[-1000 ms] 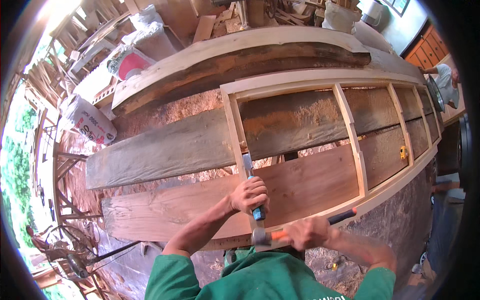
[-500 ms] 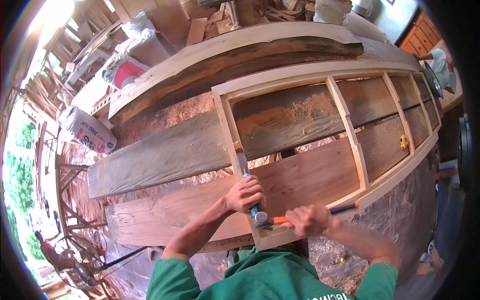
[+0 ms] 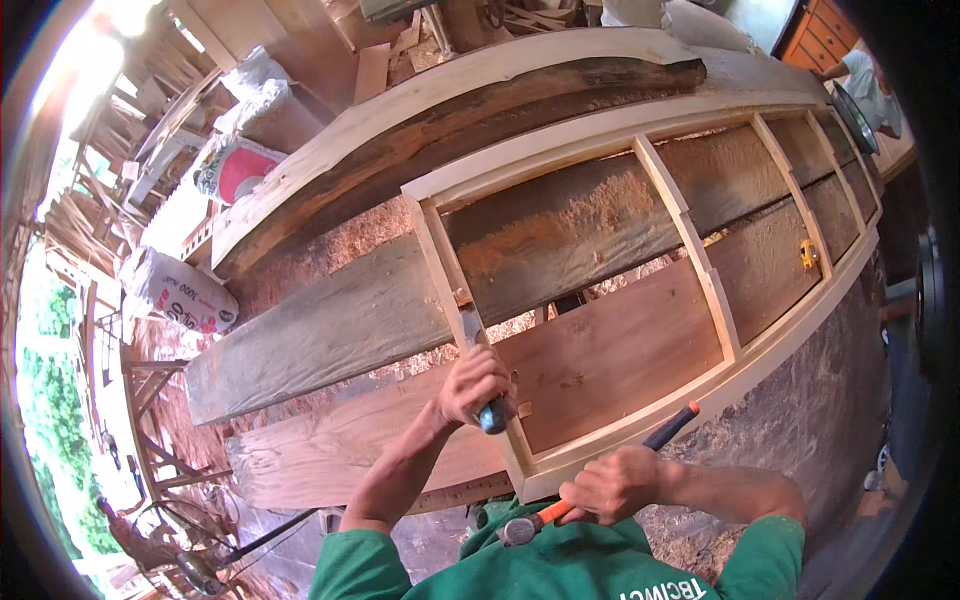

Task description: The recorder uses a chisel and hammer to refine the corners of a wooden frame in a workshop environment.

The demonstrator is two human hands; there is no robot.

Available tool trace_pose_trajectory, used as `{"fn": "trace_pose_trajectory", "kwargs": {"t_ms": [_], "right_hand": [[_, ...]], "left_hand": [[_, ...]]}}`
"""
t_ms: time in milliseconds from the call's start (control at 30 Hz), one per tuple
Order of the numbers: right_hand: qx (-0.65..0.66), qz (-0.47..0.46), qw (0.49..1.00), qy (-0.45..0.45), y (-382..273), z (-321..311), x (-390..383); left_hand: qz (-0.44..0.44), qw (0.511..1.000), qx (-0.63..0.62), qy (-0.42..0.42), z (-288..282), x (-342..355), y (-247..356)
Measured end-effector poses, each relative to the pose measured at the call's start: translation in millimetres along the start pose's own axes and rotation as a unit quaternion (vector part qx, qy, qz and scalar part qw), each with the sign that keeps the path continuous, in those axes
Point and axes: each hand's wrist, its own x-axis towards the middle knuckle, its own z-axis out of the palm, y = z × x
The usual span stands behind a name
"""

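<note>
My left hand [image 3: 475,386] is wrapped round a chisel [image 3: 492,415] with a blue handle. Its metal blade rests along the left end rail of a pale wooden frame [image 3: 560,462], beside a small notch in that rail. My right hand [image 3: 612,484] grips a hammer [image 3: 552,512] by its orange and dark handle. The hammer head hangs low, in front of my green shirt and apart from the chisel. The frame has several crosspieces and lies over wide planks [image 3: 320,320].
A thick bark-edged slab [image 3: 450,130] lies beyond the frame. A yellow tape measure [image 3: 808,254] sits by a crosspiece at the right. White sacks [image 3: 180,288] stand at the left, near a machine [image 3: 170,545]. Another person [image 3: 870,95] is at the far right.
The hammer has moved from the chisel's handle end down toward me. The chisel has shifted slightly left and still lies on the end rail. The view has turned a little.
</note>
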Motion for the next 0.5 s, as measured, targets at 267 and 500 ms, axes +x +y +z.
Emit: {"fn": "trace_pose_trajectory", "kwargs": {"t_ms": [267, 500], "right_hand": [[-0.012, 0.209, 0.978, 0.012, -14, 22, -60], [0.039, 0.402, 0.905, 0.133, -9, 38, -99]], "left_hand": [[-0.029, 0.946, 0.045, 0.319, -60, 59, -8], [-0.457, 0.827, 0.282, -0.164, -56, 67, -18]]}}
